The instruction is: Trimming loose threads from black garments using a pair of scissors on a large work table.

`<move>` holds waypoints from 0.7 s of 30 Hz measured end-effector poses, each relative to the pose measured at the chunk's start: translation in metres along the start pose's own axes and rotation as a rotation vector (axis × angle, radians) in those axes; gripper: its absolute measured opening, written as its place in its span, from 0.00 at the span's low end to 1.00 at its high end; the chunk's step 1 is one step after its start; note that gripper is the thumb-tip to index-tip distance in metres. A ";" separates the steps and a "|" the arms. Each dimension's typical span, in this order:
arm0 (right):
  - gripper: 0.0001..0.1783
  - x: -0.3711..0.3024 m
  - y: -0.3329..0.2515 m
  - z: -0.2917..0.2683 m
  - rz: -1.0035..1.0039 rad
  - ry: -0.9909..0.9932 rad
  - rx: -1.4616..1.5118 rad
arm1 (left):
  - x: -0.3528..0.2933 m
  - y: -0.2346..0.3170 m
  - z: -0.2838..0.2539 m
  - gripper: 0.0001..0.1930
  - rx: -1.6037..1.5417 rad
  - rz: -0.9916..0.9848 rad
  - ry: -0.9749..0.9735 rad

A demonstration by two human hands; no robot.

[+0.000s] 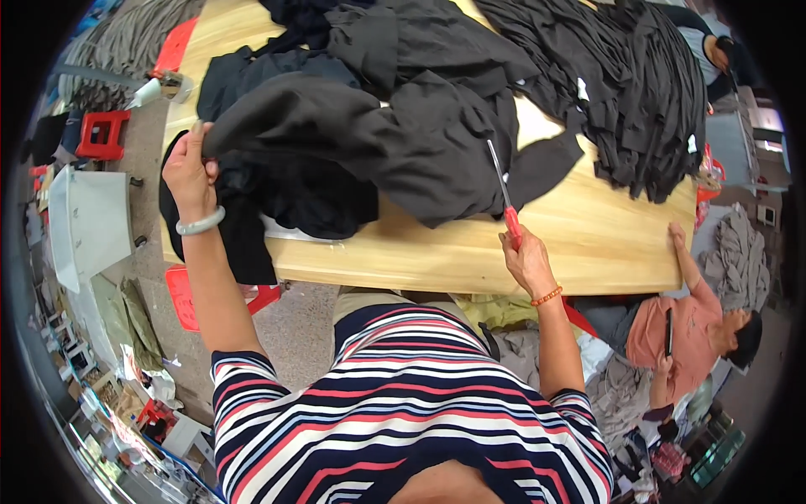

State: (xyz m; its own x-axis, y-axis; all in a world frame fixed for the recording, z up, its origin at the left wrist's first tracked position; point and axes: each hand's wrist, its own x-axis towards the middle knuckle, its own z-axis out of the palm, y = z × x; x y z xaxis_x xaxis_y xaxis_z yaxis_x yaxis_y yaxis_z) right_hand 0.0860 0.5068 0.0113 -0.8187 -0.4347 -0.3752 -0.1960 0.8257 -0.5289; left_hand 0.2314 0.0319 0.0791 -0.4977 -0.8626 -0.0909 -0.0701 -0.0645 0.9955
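Note:
A charcoal-grey garment [441, 139] lies across the wooden table in front of me, and one sleeve-like part of it stretches up to the left. My left hand [191, 164] pinches the end of that part near the table's left edge, a pale bangle on its wrist. A slim metal tool with a red handle [511, 220] is gripped in my right hand [529, 265]. Its long shaft points away from me over the garment's right side; whether it is scissors I cannot make out. Black fabric [306, 193] lies under and in front of the raised part.
A large heap of dark garments [621, 84] covers the table's far right. More dark clothes [285, 71] lie at the far left. To the right, another person [680, 336] rests a hand on the table [621, 244]. Red stools [102, 134] stand left of the table.

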 end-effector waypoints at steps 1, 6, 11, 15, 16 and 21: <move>0.12 0.004 -0.005 0.001 -0.030 -0.010 0.010 | 0.011 -0.011 -0.021 0.11 -0.016 -0.006 0.123; 0.13 0.012 -0.026 0.008 -0.058 -0.050 -0.031 | -0.013 -0.069 -0.028 0.11 -0.395 -0.010 0.337; 0.12 0.023 -0.047 0.014 -0.177 -0.004 -0.043 | -0.070 -0.077 0.037 0.15 -0.072 -0.103 -0.261; 0.12 0.025 -0.068 0.022 -0.157 -0.042 -0.194 | -0.068 -0.097 0.078 0.24 0.314 0.202 -0.243; 0.11 0.025 -0.071 0.023 -0.185 -0.012 -0.167 | -0.064 -0.097 0.083 0.26 0.449 0.231 -0.203; 0.12 0.024 -0.072 0.027 -0.267 0.031 -0.050 | -0.059 -0.106 0.078 0.24 0.400 -0.116 -0.261</move>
State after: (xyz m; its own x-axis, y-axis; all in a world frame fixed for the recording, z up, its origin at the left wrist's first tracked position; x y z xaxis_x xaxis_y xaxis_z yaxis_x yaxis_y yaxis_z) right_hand 0.0947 0.4276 0.0200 -0.7500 -0.6293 -0.2036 -0.4331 0.7000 -0.5678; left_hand 0.2011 0.1288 -0.0232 -0.6631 -0.7036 -0.2555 -0.4389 0.0890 0.8941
